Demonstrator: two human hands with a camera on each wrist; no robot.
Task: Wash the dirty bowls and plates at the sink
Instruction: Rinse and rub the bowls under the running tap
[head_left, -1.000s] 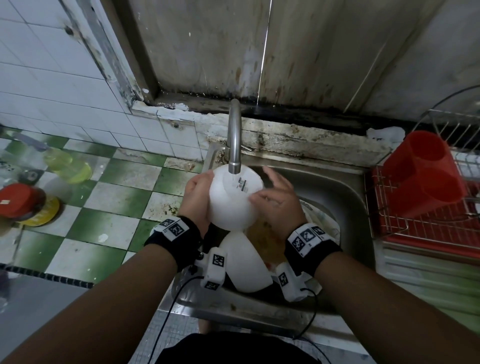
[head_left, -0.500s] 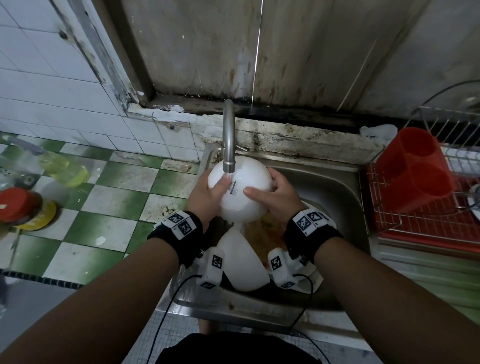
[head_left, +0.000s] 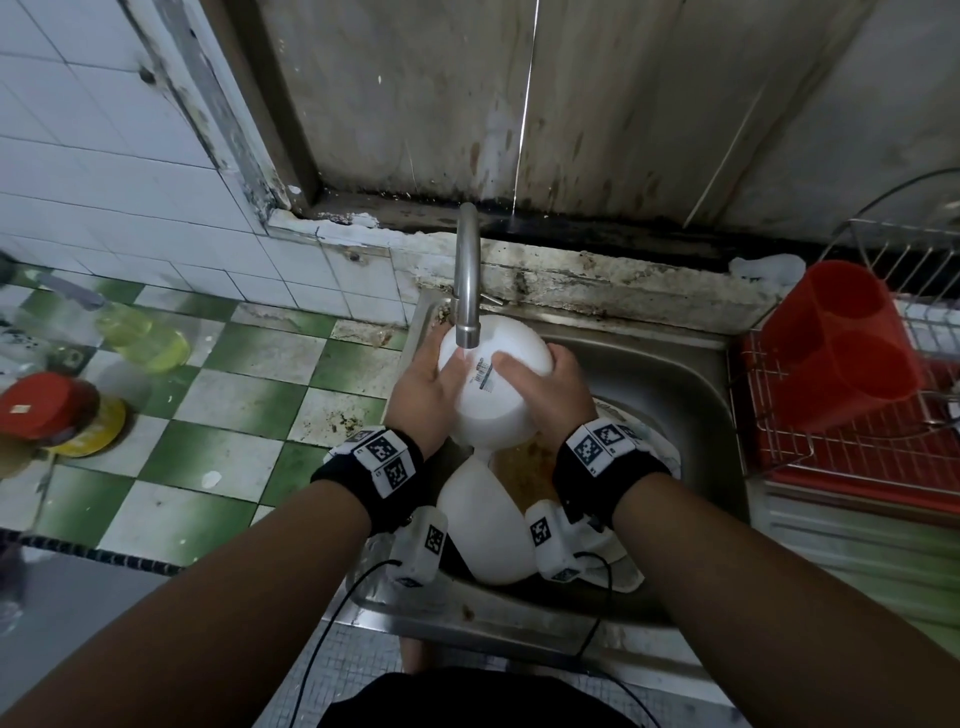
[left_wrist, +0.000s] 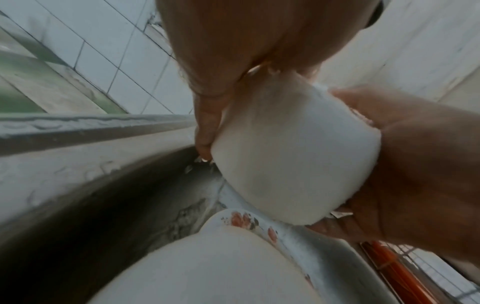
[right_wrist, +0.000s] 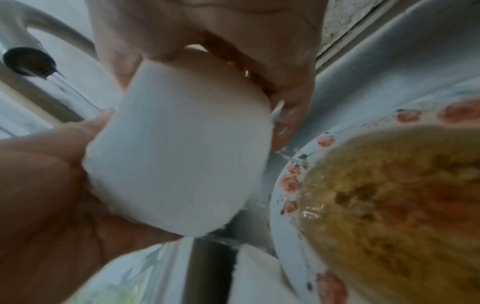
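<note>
I held the white bowl (head_left: 488, 387) upside down under the faucet (head_left: 466, 280), above the sink (head_left: 670, 384). My left hand (head_left: 423, 387) and right hand (head_left: 545, 389) gripped it from opposite sides, fingers (left_wrist: 205, 131) curled around its wall. Its inside was hidden in every view. Below it, a soiled floral plate (right_wrist: 389, 195) and another white bowl (head_left: 485, 525) lay partly covered by my wrists.

Head view looks down at the sink (head_left: 691, 374); both wrist views, close underneath, share it.
</note>
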